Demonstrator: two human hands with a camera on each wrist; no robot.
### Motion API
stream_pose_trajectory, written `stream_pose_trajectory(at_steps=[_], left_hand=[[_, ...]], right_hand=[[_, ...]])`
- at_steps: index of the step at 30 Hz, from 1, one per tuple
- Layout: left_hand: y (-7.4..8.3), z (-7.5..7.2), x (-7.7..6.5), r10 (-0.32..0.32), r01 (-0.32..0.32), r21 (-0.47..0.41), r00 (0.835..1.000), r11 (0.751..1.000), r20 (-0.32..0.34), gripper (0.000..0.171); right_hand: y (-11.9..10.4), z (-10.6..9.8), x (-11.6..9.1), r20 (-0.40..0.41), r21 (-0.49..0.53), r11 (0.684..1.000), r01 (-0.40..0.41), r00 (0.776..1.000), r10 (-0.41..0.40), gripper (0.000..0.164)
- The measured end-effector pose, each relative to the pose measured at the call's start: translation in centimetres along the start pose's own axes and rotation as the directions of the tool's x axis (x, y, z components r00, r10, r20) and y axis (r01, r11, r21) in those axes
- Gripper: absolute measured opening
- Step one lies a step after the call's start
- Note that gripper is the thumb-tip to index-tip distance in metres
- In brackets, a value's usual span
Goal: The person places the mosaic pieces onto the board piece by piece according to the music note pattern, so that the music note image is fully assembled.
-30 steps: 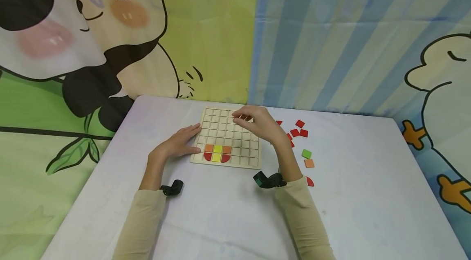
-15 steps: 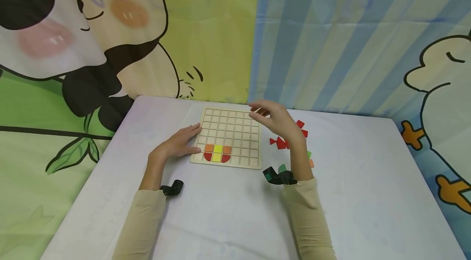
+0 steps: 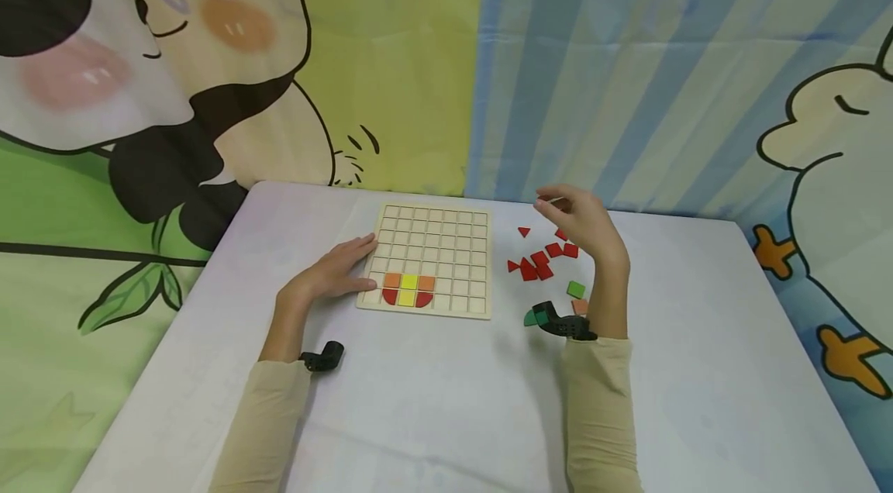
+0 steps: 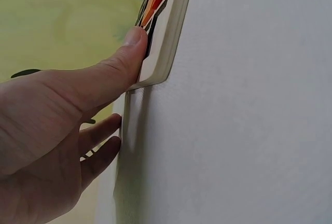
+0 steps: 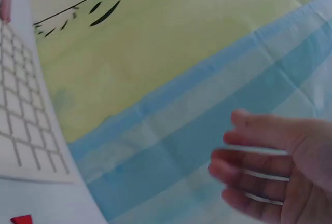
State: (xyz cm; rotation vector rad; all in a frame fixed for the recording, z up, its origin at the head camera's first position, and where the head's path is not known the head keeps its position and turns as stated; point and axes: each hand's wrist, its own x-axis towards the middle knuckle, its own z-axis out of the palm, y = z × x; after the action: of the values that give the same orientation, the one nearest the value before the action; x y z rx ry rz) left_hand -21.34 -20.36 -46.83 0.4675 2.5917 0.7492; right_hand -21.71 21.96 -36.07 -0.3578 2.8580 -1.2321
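A wooden grid board (image 3: 453, 253) lies flat on the table. Set into its near rows are yellow squares (image 3: 409, 282), orange squares (image 3: 393, 280) and red quarter-round pieces (image 3: 424, 299). My left hand (image 3: 333, 270) rests at the board's left edge. Its thumb touches the rim in the left wrist view, and the other fingers extend along the side. Right of the board, my right hand (image 3: 582, 223) hovers above the table with loosely bent fingers. Nothing shows between them in the right wrist view. Beneath and beside it lie several loose red pieces (image 3: 529, 270).
A green square (image 3: 575, 289) lies nearer me, with an orange square (image 3: 580, 307) partly behind the right wrist's camera (image 3: 558, 321). A green curved piece (image 3: 530, 318) pokes out beside that camera. Printed curtains (image 3: 558, 74) hang behind the table's far edge.
My right hand has moved right, from over the board to above the loose red pieces, uncovering the board's far right corner. My left hand has stayed at the board's edge.
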Motion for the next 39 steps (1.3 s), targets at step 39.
stream_pose_trajectory(at_steps=[39], left_hand=[[0.6,-0.2,-0.1,-0.017,0.017,0.007,1.000,1.000,0.004,0.088]], right_hand=[[9.5,-1.3,-2.7,0.540,-0.315,0.931,-0.184,0.772,0.335,0.030]])
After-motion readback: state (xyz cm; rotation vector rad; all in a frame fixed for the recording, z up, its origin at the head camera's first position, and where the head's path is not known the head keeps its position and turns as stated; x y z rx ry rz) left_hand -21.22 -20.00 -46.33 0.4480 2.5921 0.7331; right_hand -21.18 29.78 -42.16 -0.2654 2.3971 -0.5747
